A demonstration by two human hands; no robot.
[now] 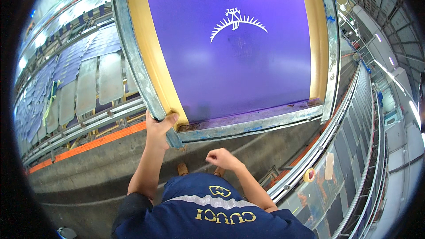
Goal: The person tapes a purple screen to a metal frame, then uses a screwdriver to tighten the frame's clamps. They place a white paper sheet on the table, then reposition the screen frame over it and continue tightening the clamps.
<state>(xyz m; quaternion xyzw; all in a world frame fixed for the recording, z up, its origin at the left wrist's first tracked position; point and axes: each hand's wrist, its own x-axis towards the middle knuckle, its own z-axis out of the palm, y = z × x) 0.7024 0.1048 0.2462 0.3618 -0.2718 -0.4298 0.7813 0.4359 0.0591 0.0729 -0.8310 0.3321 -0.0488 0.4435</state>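
A large screen-printing frame [137, 66] with a grey metal rim, yellow inner border and purple mesh [234, 62] bearing a small white arch-shaped design fills the upper middle of the head view. My left hand [158, 126] grips the frame's near left corner, thumb over the rim. Below the frame's lower bar, my right hand [220, 157] hangs loosely curled and holds nothing, apart from the frame. My dark blue shirt shows at the bottom.
Long print tables run on both sides: the left one [88, 84] holds rows of grey and blue fabric panels, the right one [354, 159] has dark panels. A tape roll [309, 175] sits on the right table's rail. Grey floor lies below.
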